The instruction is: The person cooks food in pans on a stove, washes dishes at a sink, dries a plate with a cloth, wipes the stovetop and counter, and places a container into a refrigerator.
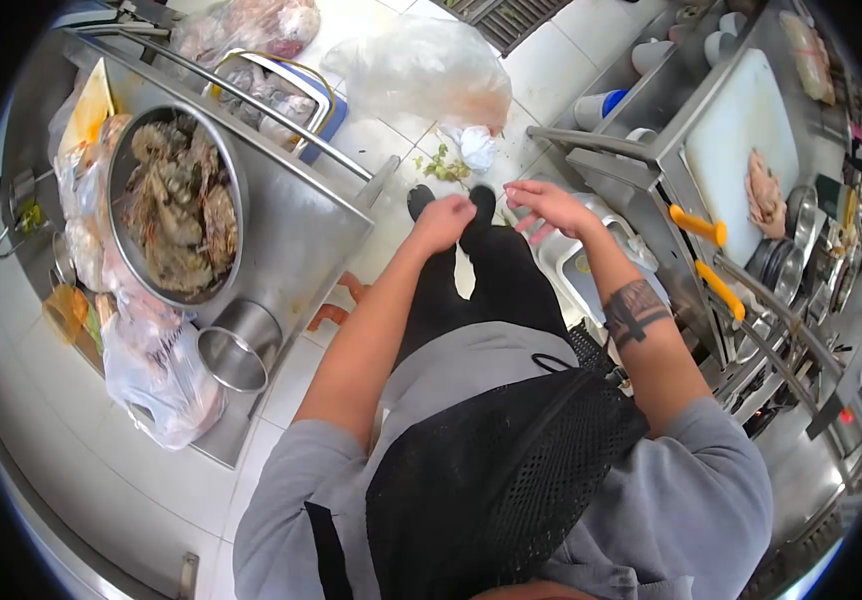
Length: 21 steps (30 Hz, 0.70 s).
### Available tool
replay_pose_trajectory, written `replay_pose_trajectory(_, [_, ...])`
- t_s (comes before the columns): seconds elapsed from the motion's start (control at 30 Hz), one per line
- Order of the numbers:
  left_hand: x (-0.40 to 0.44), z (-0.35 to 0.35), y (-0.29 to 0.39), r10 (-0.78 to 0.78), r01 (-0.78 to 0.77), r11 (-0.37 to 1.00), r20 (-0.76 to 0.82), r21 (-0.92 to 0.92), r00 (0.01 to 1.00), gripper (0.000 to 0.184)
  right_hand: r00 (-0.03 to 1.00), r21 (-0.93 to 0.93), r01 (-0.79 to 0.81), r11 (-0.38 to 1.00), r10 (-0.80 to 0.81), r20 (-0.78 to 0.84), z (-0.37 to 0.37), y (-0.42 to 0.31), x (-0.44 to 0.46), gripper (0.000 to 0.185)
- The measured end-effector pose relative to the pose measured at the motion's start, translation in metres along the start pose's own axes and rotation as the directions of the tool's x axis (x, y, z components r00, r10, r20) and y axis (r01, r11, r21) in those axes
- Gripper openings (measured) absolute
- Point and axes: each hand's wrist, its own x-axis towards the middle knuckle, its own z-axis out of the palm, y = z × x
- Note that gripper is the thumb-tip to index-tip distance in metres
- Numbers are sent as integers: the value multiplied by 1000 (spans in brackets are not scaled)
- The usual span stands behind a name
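My left hand point(444, 222) is in front of my body, above my dark shoes, with its fingers curled together; whatever they may hold is hidden. Just to its right, my right hand point(554, 209) is held out with its fingers apart and nothing in it. The two hands do not touch. On the floor beyond them lie leafy green scraps point(443, 165), a crumpled white wad point(474, 148) and a large clear plastic bag point(411, 75). A white plastic container point(561, 258) stands below my right forearm.
At left, a steel table point(301, 235) carries a metal bowl point(118, 225) of shrimp point(181, 200), a steel pot point(241, 345) and a plastic bag point(166, 375). A blue-and-white cooler point(329, 125) stands behind it. At right are a cutting board point(736, 135) with raw meat point(764, 195) and orange handles point(699, 226).
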Motion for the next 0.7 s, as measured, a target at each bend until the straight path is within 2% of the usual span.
replay_pose_trajectory(0.03, [39,11,-20,57,-65,991,-76,-115,995,33,997,73,-38,997,42,-57,-8,7,25,61])
replay_pose_trajectory(0.07, [59,6,-12,38,-46,992,-73,-118,997,33,990,145,-71,987,87,-109,-15,17,52,62])
replay_pose_trajectory(0.13, [100,-6,3,-227,202,920,-38,-335,973,26,986,126,-91,988,108,-126,-25,34,98,62])
replay_pose_trajectory(0.2, [146,-9,-17,-302,250,892,-84,-377,950,22,968,-15,-197,980,192,-160,-32,40,138,60])
replay_pose_trajectory(0.27, [207,-18,-37,-365,276,863,-145,-422,920,19,971,-17,-186,982,181,-156,-42,52,185,67])
replay_pose_trajectory(0.33, [251,-22,-61,-399,212,834,-290,-509,870,18,968,-72,-198,978,184,-170,-48,69,235,72])
replay_pose_trajectory(0.37, [272,-30,-71,-438,268,766,-170,-584,883,24,967,-86,-201,976,184,-177,-55,75,259,79])
replay_pose_trajectory(0.4, [285,-40,-66,-456,293,767,-164,-571,875,24,968,-65,-208,976,195,-158,-59,89,284,79])
replay_pose_trajectory(0.47, [317,-62,-60,-591,414,700,-147,-582,794,36,926,-95,-107,990,64,-373,-65,118,337,89])
replay_pose_trajectory(0.5, [345,-69,-88,-590,407,705,-161,-581,791,44,919,-175,-112,978,35,-392,-73,122,357,98])
replay_pose_trajectory(0.53, [377,-84,-119,-591,392,704,-181,-592,786,51,918,-147,-117,982,51,-394,-79,127,376,98])
replay_pose_trajectory(0.6, [418,-119,-152,-545,408,823,-346,-396,764,63,887,-174,-175,969,78,-455,-86,138,415,103])
replay_pose_trajectory(0.67, [450,-154,-182,-375,442,895,-618,-49,691,74,876,-163,-208,964,110,-470,-89,151,451,104])
replay_pose_trajectory(0.7, [475,-185,-218,-312,372,928,-594,-23,741,83,869,-251,-268,930,121,-481,-93,149,462,97])
